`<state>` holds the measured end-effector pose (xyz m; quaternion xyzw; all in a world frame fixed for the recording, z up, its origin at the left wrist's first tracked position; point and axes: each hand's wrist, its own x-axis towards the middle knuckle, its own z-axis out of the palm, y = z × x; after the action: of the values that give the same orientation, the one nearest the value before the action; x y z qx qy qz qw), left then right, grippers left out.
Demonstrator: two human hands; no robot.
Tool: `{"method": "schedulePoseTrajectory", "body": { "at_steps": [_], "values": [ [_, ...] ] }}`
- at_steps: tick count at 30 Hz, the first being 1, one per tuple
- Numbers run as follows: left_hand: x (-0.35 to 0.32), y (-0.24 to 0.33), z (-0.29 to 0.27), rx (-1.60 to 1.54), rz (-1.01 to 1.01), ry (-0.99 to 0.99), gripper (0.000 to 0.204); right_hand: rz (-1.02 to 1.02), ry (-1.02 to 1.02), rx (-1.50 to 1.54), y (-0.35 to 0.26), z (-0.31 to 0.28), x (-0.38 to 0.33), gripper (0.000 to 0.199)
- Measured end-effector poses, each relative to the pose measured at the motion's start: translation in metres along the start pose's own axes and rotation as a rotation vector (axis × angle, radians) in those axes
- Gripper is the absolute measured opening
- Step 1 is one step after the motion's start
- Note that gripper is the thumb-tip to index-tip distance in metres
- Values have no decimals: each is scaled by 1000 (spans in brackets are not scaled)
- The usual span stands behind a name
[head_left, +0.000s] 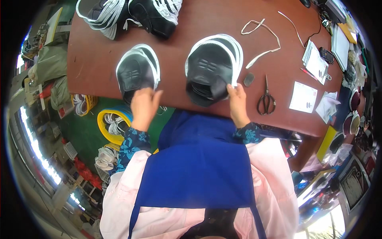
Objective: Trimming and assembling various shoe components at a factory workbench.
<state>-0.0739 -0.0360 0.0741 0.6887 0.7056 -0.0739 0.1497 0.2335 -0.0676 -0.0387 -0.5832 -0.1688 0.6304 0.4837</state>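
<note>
Two stacks of black shoe uppers with white edges lie on the brown table [171, 75]. My left hand [144, 106] is at the near end of the smaller-looking left stack [135, 71]. Its thumb stands away from the fingers, which touch the stack and are slightly blurred. With my right hand [238, 104] I pinch the near right edge of the right stack [209, 63] between thumb and fingers. The top upper there shows its lace holes and a dark opening facing me. Black-handled scissors [266, 98] and a small dark oval piece [248, 79] lie right of that hand.
More black-and-white uppers [153, 16] are heaped at the far left. A loose white strip [274, 38] curls on the table's far right, with papers [303, 97] and a dark handheld device [326, 55] beyond. Yellow baskets [101, 129] of white parts stand on the green floor.
</note>
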Motion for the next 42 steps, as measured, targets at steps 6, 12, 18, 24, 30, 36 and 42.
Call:
{"method": "schedulePoseTrajectory", "body": {
  "at_steps": [6,12,18,24,30,36,42],
  "values": [
    [-18,55,38,-1388,-153,-528,35,-83,-350,37,-33,82,-39,11],
    [-22,39,45,-1765,-335,-402,37,-244,372,-418,54,-30,48,23],
    [-22,48,55,-1402,-141,-302,33,33,224,-251,19,-20,45,12],
    [-20,76,55,-890,175,-159,43,-203,67,-279,-8,37,6,15],
    [-24,79,67,-737,335,-113,41,-175,377,-549,27,-8,41,30],
    [-19,96,77,-646,318,-95,44,-142,133,-291,16,-7,43,16],
    [-11,94,70,-569,487,53,47,-422,505,-514,12,13,29,27]
  ]
}}
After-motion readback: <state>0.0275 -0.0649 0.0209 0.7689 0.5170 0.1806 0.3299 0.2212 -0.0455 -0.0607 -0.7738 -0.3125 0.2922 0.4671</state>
